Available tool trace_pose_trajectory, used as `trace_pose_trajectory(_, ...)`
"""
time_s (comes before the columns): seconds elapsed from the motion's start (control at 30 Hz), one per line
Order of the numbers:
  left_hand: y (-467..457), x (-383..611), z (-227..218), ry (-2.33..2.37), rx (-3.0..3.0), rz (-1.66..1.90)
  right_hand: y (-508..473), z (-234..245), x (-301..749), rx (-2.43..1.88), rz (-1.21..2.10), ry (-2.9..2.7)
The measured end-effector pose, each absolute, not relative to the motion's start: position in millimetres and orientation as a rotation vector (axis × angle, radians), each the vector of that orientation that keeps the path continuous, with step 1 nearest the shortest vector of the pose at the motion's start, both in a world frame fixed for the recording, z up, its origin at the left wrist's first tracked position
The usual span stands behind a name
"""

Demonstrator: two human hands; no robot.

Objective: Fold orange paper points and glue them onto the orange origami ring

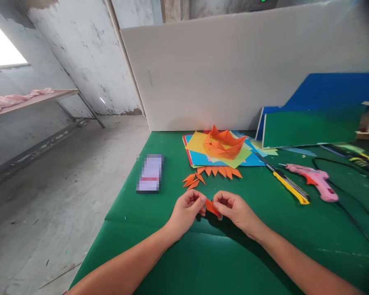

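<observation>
Between my two hands is a small folded orange paper piece (pixel 212 208), held just above the green table. My left hand (pixel 189 209) pinches its left end with thumb and fingers. At the other end, my right hand (pixel 233 208) is closed on the same piece, its fingertips partly hiding it. Just beyond my hands lie a row of pointed orange paper pieces (pixel 221 171) and a small loose cluster of folded orange pieces (pixel 193 180). Farther back, a larger orange paper ring with pointed peaks (pixel 226 144) rests on coloured paper sheets (pixel 197 141).
A phone with a blurred screen (pixel 150 173) lies on the left of the green table (pixel 126 209). To the right are a yellow utility knife (pixel 290 187) and a pink glue gun (pixel 316 180) with a black cord. Green (pixel 310 127) and blue boards (pixel 338 90) stand behind.
</observation>
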State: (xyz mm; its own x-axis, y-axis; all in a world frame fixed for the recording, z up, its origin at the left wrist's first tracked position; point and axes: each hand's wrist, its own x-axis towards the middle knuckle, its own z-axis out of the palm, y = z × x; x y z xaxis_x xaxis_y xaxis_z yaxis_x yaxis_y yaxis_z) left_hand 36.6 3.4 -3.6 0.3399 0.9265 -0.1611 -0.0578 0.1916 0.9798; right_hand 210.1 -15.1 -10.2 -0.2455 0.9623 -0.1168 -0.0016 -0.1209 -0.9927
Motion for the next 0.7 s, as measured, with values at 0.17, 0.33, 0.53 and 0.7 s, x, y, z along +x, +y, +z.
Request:
trace_pose_trajectory(0.17,5.2,35.7,-7.3,1.006,1.217,0.921,-16.4,-12.6,208.7,-1.142,1.494,-1.374)
trace_pose_trajectory(0.33,6.7,36.0,-9.7,1.023,1.218,0.908,-17.1,-11.4,208.2,-1.164,1.484,-1.381)
trace_pose_trajectory(0.53,3.3,37.6,-10.3,1.02,1.295,0.809,-16.2,-13.9,208.0,-1.173,1.443,-1.356)
trace_pose_trajectory(0.7,1.9,39.1,-11.3,1.042,1.274,0.813,-18.1,-15.4,204.2,-1.219,1.312,-1.37)
